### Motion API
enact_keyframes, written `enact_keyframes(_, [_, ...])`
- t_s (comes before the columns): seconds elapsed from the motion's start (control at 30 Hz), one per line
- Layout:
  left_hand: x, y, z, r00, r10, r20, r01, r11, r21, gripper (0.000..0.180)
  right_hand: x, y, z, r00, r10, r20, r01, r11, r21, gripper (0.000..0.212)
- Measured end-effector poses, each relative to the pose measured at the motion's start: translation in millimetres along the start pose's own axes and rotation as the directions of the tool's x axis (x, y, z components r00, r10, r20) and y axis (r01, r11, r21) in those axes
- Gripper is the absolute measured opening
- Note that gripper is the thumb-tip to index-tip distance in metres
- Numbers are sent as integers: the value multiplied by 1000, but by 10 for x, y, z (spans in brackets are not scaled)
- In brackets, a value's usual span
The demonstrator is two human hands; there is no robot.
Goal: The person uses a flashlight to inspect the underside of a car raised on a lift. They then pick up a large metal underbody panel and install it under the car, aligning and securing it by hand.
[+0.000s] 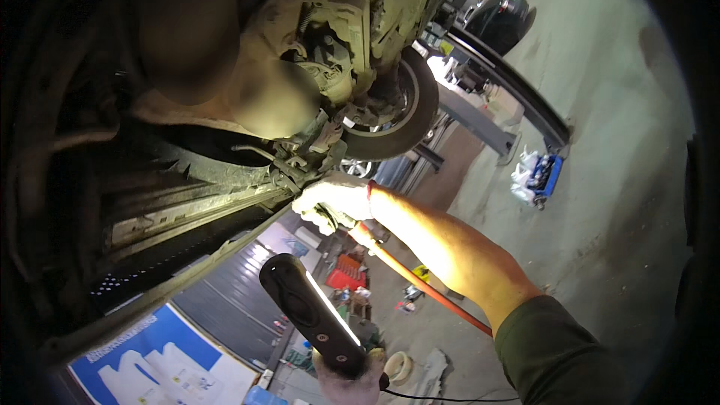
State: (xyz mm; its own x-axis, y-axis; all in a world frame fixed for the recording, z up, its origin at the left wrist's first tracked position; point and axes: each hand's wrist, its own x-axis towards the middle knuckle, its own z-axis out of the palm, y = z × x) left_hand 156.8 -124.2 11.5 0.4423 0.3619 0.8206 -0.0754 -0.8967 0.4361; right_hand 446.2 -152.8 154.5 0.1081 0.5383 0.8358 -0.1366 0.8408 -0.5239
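Note:
My left hand (351, 384), at the lower edge, is closed round the bottom of a black work light (300, 304). Its bright strip is lit. My right hand (330, 199), in a pale glove, reaches up to the underside of a raised car (349, 0). Its fingers wrap round an air tool whose shape is mostly hidden by the glove. An orange air hose (431, 291) runs from this tool down toward my right forearm. Just above the glove are dirty metal suspension parts (304, 157). Whether the tool touches them, I cannot tell.
A wheel (424, 105) hangs beyond my right hand. Lift posts (480, 124) stand behind it. On the floor sit a blue tray with bottles (551, 176) and a red crate (347, 273). A blue-and-white poster (161, 360) is at lower left. A black cable (450, 399) trails from the light.

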Motion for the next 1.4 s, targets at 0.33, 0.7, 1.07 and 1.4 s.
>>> enact_keyframes(0.33, [240,-222,259,1000,-8,-30,6,999,-44,69,537,196,-746,956,92,280,-73,994,-76,22])
enact_keyframes(0.7, [405,-498,95,993,-84,-88,76,993,-87,62,489,-271,-470,949,221,223,-187,969,-161,21])
enact_keyframes(1.07, [574,-589,-74,988,-52,-142,51,999,-8,66,862,-343,-444,927,344,147,-348,937,1,27])
enact_keyframes(1.4, [466,-645,-265,997,-40,-62,44,997,67,71,767,-353,-141,945,321,-59,-326,923,-205,26])
